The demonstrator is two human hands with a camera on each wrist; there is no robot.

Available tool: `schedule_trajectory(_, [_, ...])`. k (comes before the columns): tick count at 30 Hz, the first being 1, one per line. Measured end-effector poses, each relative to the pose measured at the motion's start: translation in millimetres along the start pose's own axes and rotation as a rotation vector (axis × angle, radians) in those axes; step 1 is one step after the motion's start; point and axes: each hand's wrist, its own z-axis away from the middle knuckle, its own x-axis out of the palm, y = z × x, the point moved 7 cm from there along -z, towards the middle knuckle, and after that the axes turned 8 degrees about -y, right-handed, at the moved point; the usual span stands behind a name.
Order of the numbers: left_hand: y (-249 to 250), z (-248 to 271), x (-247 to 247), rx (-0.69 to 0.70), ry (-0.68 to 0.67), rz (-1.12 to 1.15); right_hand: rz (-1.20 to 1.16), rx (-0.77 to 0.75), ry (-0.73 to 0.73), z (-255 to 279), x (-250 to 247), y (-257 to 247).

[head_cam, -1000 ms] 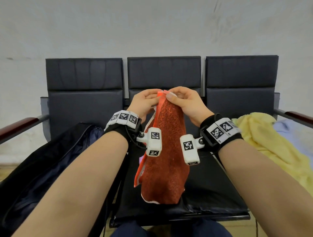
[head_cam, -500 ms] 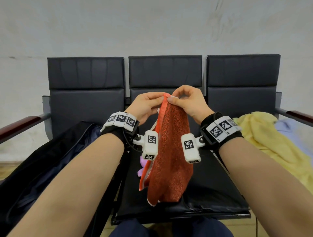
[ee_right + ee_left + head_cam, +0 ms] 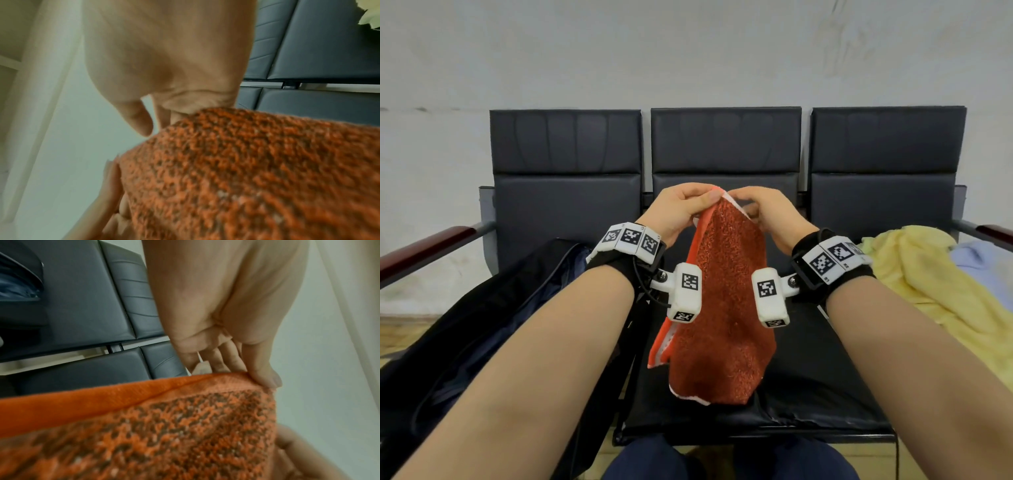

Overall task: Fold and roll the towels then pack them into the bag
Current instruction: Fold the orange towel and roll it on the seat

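- We see the left hand (image 3: 677, 209) and the right hand (image 3: 768, 212) raised side by side, both at the top edge of the orange towel (image 3: 722, 308).
- On the left hand, thumb and fingers (image 3: 265, 373) are clamped together on the towel's upper hem, with a small white tag just behind them.
- On the right hand, the thumb (image 3: 137, 116) stands slightly clear of the cloth in the wrist view; the other fingers curl behind the towel's top, and we think they grip it, though the blur there leaves this uncertain.
- From the fingers the towel hangs straight down, folded lengthwise, its lower end over the middle black seat (image 3: 808, 394) below both wrists.
- Out beyond the left hand's fingers, on the neighbouring seat, lies the dark bag (image 3: 493, 315), open.
- Out beyond the right hand's fingers lie a yellow towel (image 3: 921, 274) and, touching it, a pale blue towel (image 3: 983, 263).
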Motion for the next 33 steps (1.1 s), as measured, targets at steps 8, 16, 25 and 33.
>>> schedule_trajectory(8, [4.1, 6.2, -27.4, 0.04, 0.081, -0.047, 0.151, 0.084, -0.19, -0.5, 19.7, 26.3])
schedule_trajectory(16, [2.8, 7.0, -22.0, 0.058, 0.029, -0.099, -0.025, -0.079, -0.151, -2.8, 26.1, 13.8])
schedule_trajectory(25, [-0.7, 10.9, -19.1, 0.109, 0.026, -0.057, 0.117, -0.191, 0.006, 2.4, 13.8, -0.3])
schedule_trajectory(33, [-0.3, 11.3, -27.8, 0.131, 0.202, -0.012, 0.176, -0.075, -0.066, -1.5, 9.3, 18.1])
